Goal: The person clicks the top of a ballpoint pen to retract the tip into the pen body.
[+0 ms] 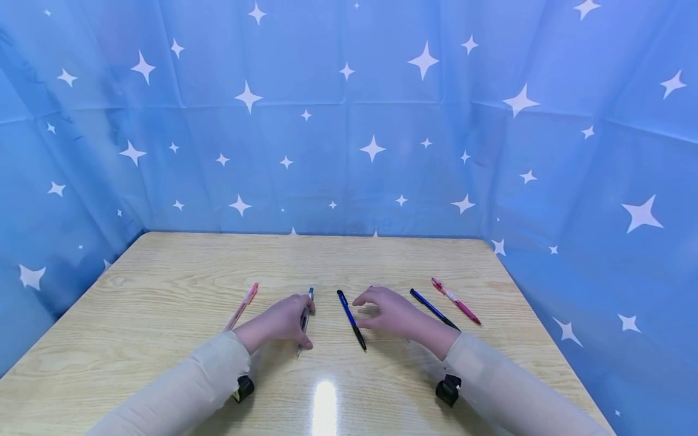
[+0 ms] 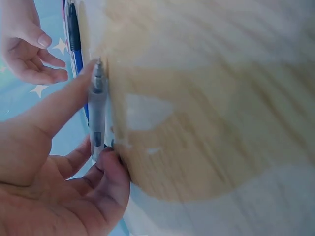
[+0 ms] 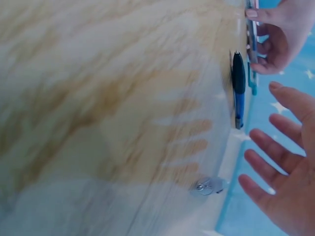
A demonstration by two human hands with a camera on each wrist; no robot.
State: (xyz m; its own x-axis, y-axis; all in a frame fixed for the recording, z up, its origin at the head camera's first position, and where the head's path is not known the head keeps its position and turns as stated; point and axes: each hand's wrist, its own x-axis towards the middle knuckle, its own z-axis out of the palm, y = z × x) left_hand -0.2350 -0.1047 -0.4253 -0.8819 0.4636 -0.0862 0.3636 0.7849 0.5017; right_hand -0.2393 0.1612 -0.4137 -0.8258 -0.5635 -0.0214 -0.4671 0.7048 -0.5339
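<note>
One pen point(image 2: 98, 118) in left fingers point(image 2: 116, 178)

On the light wood-grain table point(image 1: 180, 260), a slim pink pen point(image 1: 250, 297) lies left of the left hand point(image 1: 280, 318), which has a clear plastic pen point(image 2: 97, 114) between thumb and fingers. Farther right come a slim blue-and-black pen point(image 1: 351, 320), the right hand point(image 1: 400, 312), another blue-and-black pen point(image 1: 433, 309) and, outermost, a red-and-clear pen point(image 1: 457, 301). A blue star-printed fabric curtain point(image 1: 305, 60) hangs behind.
</note>
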